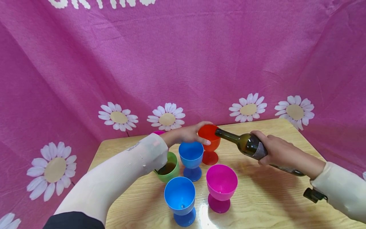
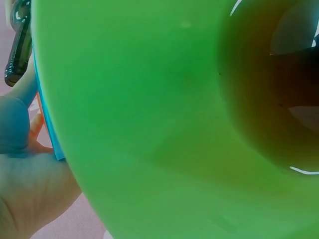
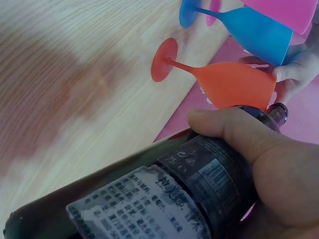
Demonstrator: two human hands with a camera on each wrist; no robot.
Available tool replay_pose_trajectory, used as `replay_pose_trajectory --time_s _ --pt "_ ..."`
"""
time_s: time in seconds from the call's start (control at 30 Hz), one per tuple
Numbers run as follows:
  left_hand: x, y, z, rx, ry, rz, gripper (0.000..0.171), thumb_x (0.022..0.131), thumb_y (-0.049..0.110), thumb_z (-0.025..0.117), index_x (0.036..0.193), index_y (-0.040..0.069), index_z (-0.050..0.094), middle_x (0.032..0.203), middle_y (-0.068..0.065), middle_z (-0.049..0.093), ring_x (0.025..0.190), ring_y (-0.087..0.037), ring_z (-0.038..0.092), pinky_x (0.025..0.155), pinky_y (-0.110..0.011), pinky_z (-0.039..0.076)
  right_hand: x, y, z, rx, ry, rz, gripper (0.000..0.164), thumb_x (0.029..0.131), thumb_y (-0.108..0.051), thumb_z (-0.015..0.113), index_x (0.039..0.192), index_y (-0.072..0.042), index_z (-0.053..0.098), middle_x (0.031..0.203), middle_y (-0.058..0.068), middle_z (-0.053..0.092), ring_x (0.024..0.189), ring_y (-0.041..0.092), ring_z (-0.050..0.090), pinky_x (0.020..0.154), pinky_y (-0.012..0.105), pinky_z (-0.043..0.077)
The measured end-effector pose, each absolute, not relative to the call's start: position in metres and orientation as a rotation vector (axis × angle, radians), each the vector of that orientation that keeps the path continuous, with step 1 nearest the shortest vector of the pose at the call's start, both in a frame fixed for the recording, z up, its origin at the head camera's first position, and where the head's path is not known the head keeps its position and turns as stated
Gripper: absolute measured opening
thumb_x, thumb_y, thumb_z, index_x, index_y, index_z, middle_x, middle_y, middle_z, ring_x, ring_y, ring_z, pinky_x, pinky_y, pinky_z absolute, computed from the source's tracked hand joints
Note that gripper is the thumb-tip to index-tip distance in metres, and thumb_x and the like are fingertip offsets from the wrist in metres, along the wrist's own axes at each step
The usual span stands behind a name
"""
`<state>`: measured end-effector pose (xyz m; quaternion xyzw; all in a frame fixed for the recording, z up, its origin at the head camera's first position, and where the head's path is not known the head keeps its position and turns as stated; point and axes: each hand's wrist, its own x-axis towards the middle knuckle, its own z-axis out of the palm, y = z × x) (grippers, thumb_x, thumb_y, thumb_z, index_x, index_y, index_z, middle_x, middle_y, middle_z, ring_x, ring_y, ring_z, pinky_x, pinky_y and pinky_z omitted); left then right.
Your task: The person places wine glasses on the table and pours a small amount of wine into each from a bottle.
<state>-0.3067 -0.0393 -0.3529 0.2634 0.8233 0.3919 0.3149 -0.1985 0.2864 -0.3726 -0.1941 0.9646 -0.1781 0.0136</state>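
Note:
With thumb and fingers spread round the bowl near its rim, my left hand point(image 1: 186, 134) holds a red plastic goblet point(image 1: 210, 147) standing on the table. My right hand point(image 1: 278, 149) grips a dark green glass wine bottle point(image 1: 248, 143) by its body, tilted with the neck pointing left. The bottle's mouth is right at the red goblet's rim. In the right wrist view the bottle's label point(image 3: 142, 201) faces the camera. Below my left wrist stands a green goblet point(image 1: 170, 178) with dark brown liquid in it; its bowl fills most of the left wrist view.
A blue goblet point(image 1: 191, 153) stands just left of the red one. Nearer are another blue goblet point(image 1: 179, 194) and a pink goblet point(image 1: 221, 182). Behind my left forearm a further pink goblet point(image 1: 158, 132) is mostly hidden. A pink flowered cloth point(image 1: 183, 70) hangs behind the wooden table point(image 1: 266, 197).

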Motion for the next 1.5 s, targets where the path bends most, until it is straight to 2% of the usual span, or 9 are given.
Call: replay_pose_trajectory --time_s 0.27,0.8,1.5 --pt "-0.307 -0.039 -0.352 0.712 2.16 1.037 0.083 0.093 0.017 0.076 0.16 0.023 0.028 0.147 -0.01 0.051 0.137 -0.03 0.046 0.107 -0.046 0.047 -0.199 0.285 -0.365 -0.641 2.992 -0.527 0.097 0.062 -0.02 0.093 0.141 -0.013 0.039 0.088 0.009 0.06 0.075 0.02 0.056 0.059 0.035 0.044" --pt "-0.307 -0.039 -0.351 0.698 2.18 1.017 0.083 0.093 0.019 0.077 0.16 0.026 0.03 0.148 -0.008 0.051 0.138 -0.029 0.045 0.106 -0.047 0.048 -0.203 0.283 -0.341 -0.575 2.995 -0.351 0.093 0.059 -0.018 0.093 0.137 -0.016 0.041 0.082 0.01 0.057 0.069 0.024 0.056 0.049 0.039 0.042" --pt "-0.307 -0.039 -0.348 0.706 2.159 1.02 0.082 0.094 0.016 0.076 0.16 0.025 0.028 0.149 -0.01 0.049 0.138 -0.03 0.044 0.107 -0.047 0.047 -0.209 0.278 -0.325 -0.525 2.938 -0.243 0.094 0.061 -0.016 0.095 0.136 -0.013 0.04 0.085 0.012 0.058 0.072 0.026 0.058 0.056 0.037 0.044"
